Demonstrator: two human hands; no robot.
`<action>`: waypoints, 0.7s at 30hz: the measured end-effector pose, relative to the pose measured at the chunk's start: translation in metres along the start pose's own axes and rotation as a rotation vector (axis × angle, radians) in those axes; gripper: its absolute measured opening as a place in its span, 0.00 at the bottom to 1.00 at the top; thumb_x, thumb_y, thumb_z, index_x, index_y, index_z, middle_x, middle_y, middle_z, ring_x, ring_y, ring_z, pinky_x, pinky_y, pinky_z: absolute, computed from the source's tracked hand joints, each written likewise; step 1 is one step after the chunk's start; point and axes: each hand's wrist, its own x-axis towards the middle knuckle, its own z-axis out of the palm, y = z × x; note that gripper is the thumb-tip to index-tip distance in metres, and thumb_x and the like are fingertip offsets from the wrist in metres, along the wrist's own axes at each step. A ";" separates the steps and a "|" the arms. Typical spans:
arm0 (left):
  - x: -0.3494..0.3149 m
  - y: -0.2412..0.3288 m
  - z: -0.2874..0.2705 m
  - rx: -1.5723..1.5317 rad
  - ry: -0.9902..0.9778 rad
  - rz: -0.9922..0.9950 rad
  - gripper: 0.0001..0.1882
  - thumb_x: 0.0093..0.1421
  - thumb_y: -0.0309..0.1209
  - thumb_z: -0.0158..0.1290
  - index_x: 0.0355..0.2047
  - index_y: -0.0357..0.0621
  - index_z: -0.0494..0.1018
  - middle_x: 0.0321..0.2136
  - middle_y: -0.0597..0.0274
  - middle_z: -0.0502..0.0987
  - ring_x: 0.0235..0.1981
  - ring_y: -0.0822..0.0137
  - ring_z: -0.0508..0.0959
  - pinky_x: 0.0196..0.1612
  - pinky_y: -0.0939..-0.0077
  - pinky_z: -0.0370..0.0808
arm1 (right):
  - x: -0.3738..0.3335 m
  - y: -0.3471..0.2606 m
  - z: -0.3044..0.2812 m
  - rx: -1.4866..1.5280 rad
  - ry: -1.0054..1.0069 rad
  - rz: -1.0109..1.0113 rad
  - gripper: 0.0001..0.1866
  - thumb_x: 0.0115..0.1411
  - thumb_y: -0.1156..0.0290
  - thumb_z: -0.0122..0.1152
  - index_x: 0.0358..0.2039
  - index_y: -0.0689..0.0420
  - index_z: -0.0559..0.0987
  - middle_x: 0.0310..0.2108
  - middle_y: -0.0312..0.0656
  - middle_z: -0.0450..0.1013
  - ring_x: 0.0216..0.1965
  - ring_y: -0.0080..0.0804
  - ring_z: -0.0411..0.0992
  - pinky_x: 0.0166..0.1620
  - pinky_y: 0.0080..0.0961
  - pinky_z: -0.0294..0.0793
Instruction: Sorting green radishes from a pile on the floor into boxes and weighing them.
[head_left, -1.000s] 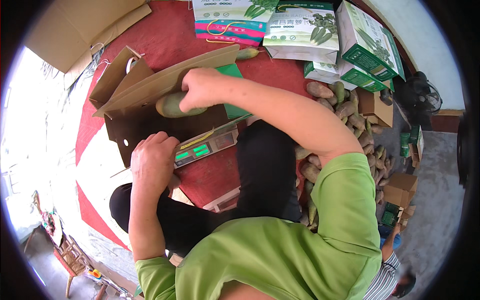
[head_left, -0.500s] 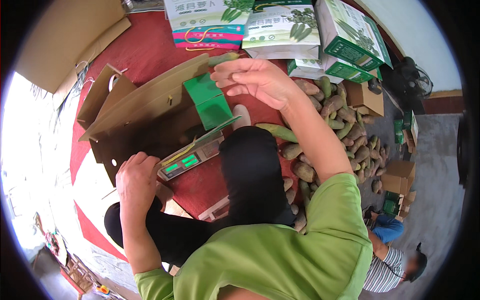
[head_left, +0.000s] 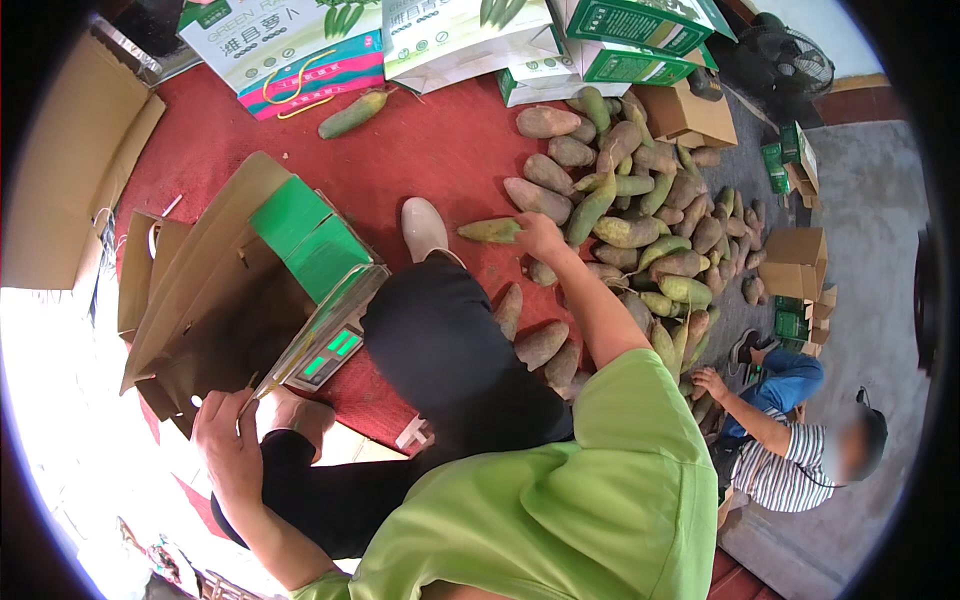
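My right hand (head_left: 541, 238) is closed around the stem end of a green radish (head_left: 489, 231) on the red mat, beside the large radish heap (head_left: 640, 215). At the lower left, my left hand (head_left: 226, 440) grips the near corner of a thin, flat tray (head_left: 318, 318) with its fingers bent. That tray slants over a digital scale (head_left: 330, 360) with lit green displays. Next to it stands an open brown carton (head_left: 215, 300) with a green box (head_left: 303, 232) at its far end. Another green radish (head_left: 353, 114) lies farther off.
Printed gift boxes (head_left: 470, 45) line the far edge of the red mat (head_left: 440, 150). A black fan (head_left: 790, 58) stands at the far right. Small brown cartons (head_left: 795, 262) sit beyond the heap. A person in a striped shirt (head_left: 790, 460) crouches at the right, reaching to the radishes.
My right hand has come down from above the carton's far end, moving right and nearer, onto a green radish. The view has shifted. My left hand stays at the tray's corner.
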 end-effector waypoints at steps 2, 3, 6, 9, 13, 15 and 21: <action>0.000 0.001 0.000 0.006 0.000 -0.005 0.05 0.49 0.19 0.55 0.29 0.35 0.74 0.24 0.53 0.71 0.28 0.53 0.72 0.32 0.65 0.68 | -0.002 0.048 0.013 -0.007 0.119 0.127 0.21 0.47 0.66 0.62 0.43 0.60 0.78 0.42 0.52 0.75 0.45 0.46 0.73 0.48 0.35 0.72; 0.000 0.002 0.000 0.021 -0.002 -0.008 0.05 0.50 0.19 0.54 0.29 0.35 0.75 0.25 0.53 0.72 0.28 0.54 0.73 0.33 0.65 0.69 | -0.001 0.071 0.017 -0.021 0.178 0.208 0.22 0.47 0.65 0.63 0.43 0.59 0.78 0.42 0.52 0.75 0.45 0.46 0.74 0.48 0.36 0.72; -0.006 0.005 -0.006 0.027 -0.004 -0.077 0.05 0.50 0.19 0.54 0.29 0.35 0.75 0.25 0.53 0.73 0.28 0.54 0.73 0.34 0.66 0.69 | 0.009 0.101 0.023 0.054 0.284 0.425 0.22 0.48 0.63 0.60 0.43 0.59 0.78 0.40 0.56 0.75 0.44 0.52 0.73 0.48 0.41 0.72; -0.002 0.008 -0.005 0.043 -0.025 -0.103 0.07 0.48 0.18 0.53 0.29 0.35 0.75 0.26 0.53 0.73 0.30 0.53 0.74 0.36 0.65 0.70 | 0.023 0.175 0.023 0.201 0.375 0.678 0.20 0.49 0.59 0.67 0.35 0.64 0.78 0.27 0.48 0.76 0.25 0.38 0.75 0.32 0.34 0.75; -0.004 0.000 -0.007 0.088 -0.039 -0.108 0.10 0.43 0.19 0.53 0.28 0.36 0.76 0.27 0.55 0.74 0.32 0.53 0.75 0.39 0.64 0.71 | 0.036 0.185 0.027 0.989 0.375 0.782 0.12 0.56 0.65 0.65 0.36 0.57 0.75 0.25 0.40 0.72 0.21 0.33 0.68 0.22 0.32 0.67; 0.001 0.004 -0.009 0.119 -0.043 -0.133 0.10 0.42 0.20 0.53 0.28 0.37 0.76 0.28 0.55 0.74 0.33 0.53 0.75 0.40 0.63 0.71 | 0.033 0.169 0.017 1.013 0.310 0.922 0.17 0.54 0.60 0.67 0.39 0.53 0.75 0.34 0.36 0.71 0.34 0.31 0.66 0.32 0.31 0.67; 0.005 0.000 -0.011 0.201 -0.077 -0.019 0.10 0.41 0.25 0.55 0.28 0.41 0.76 0.24 0.62 0.73 0.32 0.60 0.76 0.45 0.63 0.74 | 0.044 0.159 0.024 1.093 0.439 1.000 0.20 0.51 0.67 0.71 0.42 0.58 0.76 0.38 0.42 0.75 0.33 0.35 0.72 0.27 0.33 0.69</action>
